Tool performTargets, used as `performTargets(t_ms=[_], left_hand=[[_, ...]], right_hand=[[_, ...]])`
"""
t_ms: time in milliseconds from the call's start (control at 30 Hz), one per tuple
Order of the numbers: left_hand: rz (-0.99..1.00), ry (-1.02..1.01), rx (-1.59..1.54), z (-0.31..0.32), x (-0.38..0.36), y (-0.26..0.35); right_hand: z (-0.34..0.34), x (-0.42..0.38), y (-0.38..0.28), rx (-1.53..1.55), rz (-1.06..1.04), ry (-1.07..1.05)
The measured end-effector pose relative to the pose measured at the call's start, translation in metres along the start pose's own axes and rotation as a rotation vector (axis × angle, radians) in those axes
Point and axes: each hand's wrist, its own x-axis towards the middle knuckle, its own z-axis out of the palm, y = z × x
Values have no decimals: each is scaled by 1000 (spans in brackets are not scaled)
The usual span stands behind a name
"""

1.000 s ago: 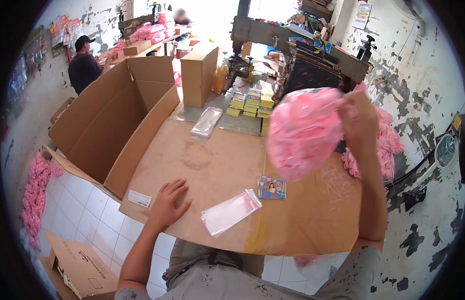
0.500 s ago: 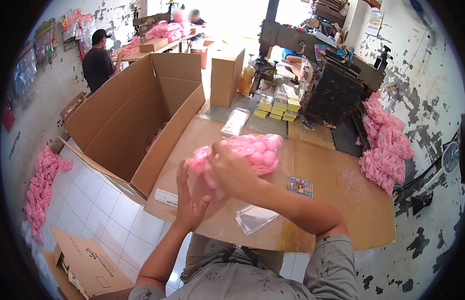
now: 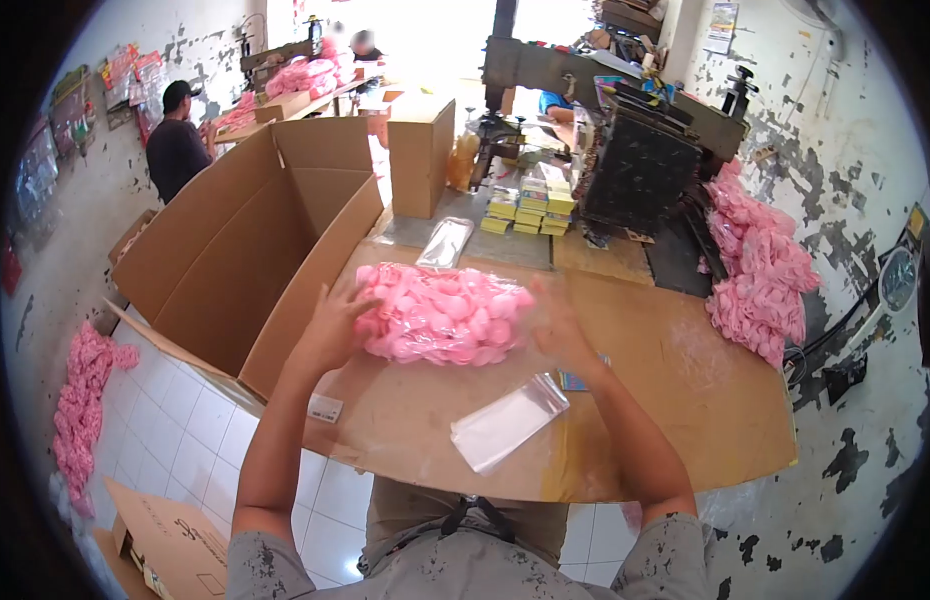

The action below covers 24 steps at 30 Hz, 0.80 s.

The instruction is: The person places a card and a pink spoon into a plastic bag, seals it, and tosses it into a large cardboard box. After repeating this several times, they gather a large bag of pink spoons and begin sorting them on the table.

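Note:
A clear plastic bag full of pink rounded pieces (image 3: pixel 440 315) lies on the cardboard-covered table. My left hand (image 3: pixel 333 325) is at the bag's left end, fingers spread and touching it. Just past its right end is my right hand (image 3: pixel 567 335), smeared by motion, its fingers stretched out and holding nothing I can see. Closer to me lie flat clear plastic sleeves (image 3: pixel 510 422). A colourful printed card (image 3: pixel 575 381) is partly hidden under my right forearm. Beyond the bag rests another stack of clear sleeves (image 3: pixel 446 242). A white label (image 3: pixel 325 408) is by the left table edge.
A big open cardboard box (image 3: pixel 310 280) stands left of the table. Stacks of yellow-edged cards (image 3: pixel 530 205) sit at the back, beside a dark machine (image 3: pixel 640 170). Pink strands (image 3: pixel 760 265) heap at the right. A person in dark clothes (image 3: pixel 178 150) works at the far left.
The pink bag has turned and now lies lengthwise on the table. My right hand has moved off it to the right; my left hand has moved up to its left end. The view shifted slightly.

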Motion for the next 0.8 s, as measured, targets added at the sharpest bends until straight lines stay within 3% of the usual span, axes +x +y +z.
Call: performTargets(t_ms=[33,100,133,200,300,600,700,800], left_hand=[[18,59,295,-1,8,7],[141,158,-87,7,26,50],[200,203,-276,14,36,76],[420,259,-339,48,40,120],[649,248,15,88,46,136],[348,359,77,90,38,130],[368,309,90,106,41,117],[439,331,109,112,38,118]], right_hand=[[-5,-5,-10,48,42,-45],[-7,-16,-37,330,282,-155],[-2,-24,-35,229,226,-118],[7,-33,-27,26,106,-41],[8,-33,-29,183,141,-5],[-7,-33,-51,431,262,48],[-7,-25,-56,172,109,72],[11,-33,-44,69,78,-130]])
